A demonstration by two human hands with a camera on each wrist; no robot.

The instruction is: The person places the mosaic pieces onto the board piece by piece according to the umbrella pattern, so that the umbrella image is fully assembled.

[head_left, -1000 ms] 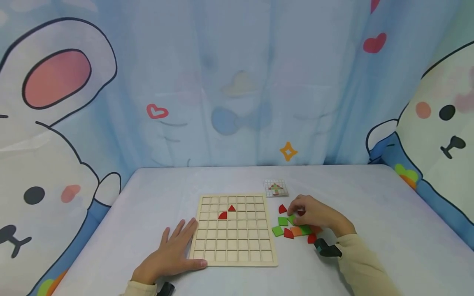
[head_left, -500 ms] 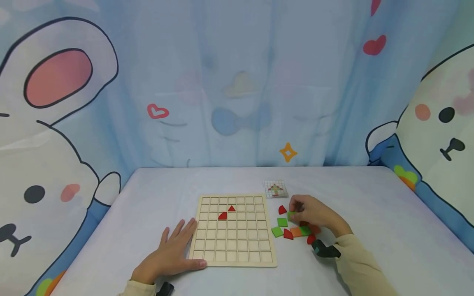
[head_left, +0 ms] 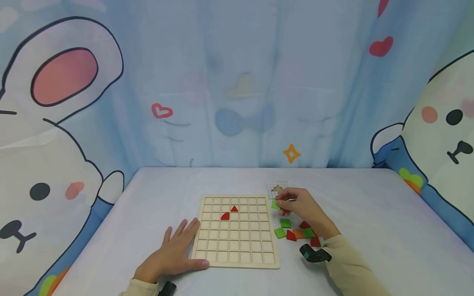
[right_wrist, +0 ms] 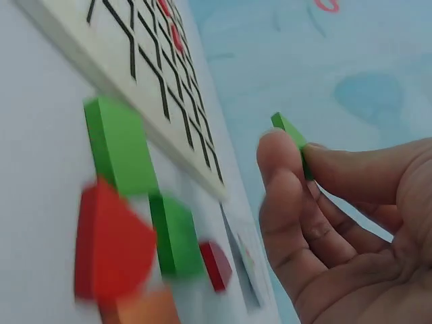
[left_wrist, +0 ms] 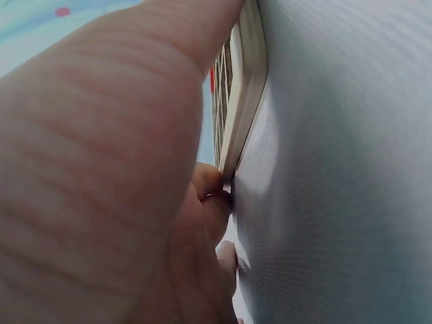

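A pale wooden grid board [head_left: 245, 246] lies on the white table. A red triangle tile [head_left: 234, 209] and a red quarter-round tile [head_left: 225, 216] sit in its upper cells. With fingers spread, my left hand [head_left: 166, 258] rests along the board's left side, its thumb at the near left corner. My right hand [head_left: 305, 207] pinches a green tile [right_wrist: 291, 131] between thumb and fingertips, held up off the table just right of the board's far right corner. In the head view, part of that tile is hidden by the fingers.
Right of the board lie loose tiles: green squares [head_left: 285, 223], red quarter-round pieces [head_left: 291, 236] and an orange one [head_left: 298, 233]. A small pattern card [head_left: 272, 186] lies behind my right hand, partly covered. A printed blue curtain [head_left: 244, 123] hangs beyond the table.
My right hand has picked the green tile out of the loose pieces, raised it and carried it left toward the board. The left hand stays in place.
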